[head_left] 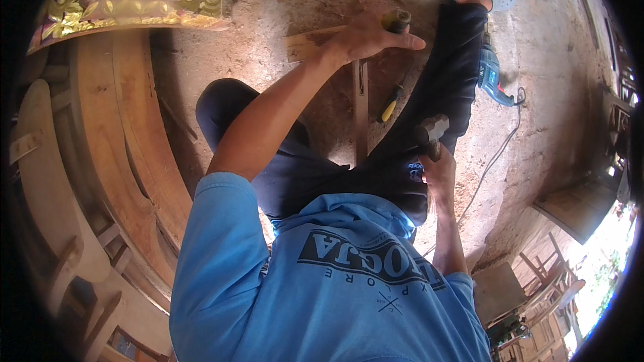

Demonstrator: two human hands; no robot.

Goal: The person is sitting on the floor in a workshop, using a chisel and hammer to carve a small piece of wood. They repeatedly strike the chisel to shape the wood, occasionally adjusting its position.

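Note:
My left hand point(367, 39) is closed around a chisel, whose dark and yellowish handle end point(396, 21) points up at me; its blade is hidden below the hand. Under that hand a wooden piece point(310, 43) lies on the floor, and a narrow wooden strip point(360, 104) runs from there toward my lap. Over my outstretched leg, my right hand point(440, 173) grips a hammer by its short handle, with the metal head point(432, 129) raised. A yellow-handled tool point(388, 108) rests on the floor between my legs.
A blue corded drill point(491, 79) lies beyond my right leg, its cable point(496, 157) curving back toward me. At the far left stands a gold carved panel point(141, 13). Long wooden boards point(127, 127) line the left side. Wooden furniture parts point(543, 268) are at the right.

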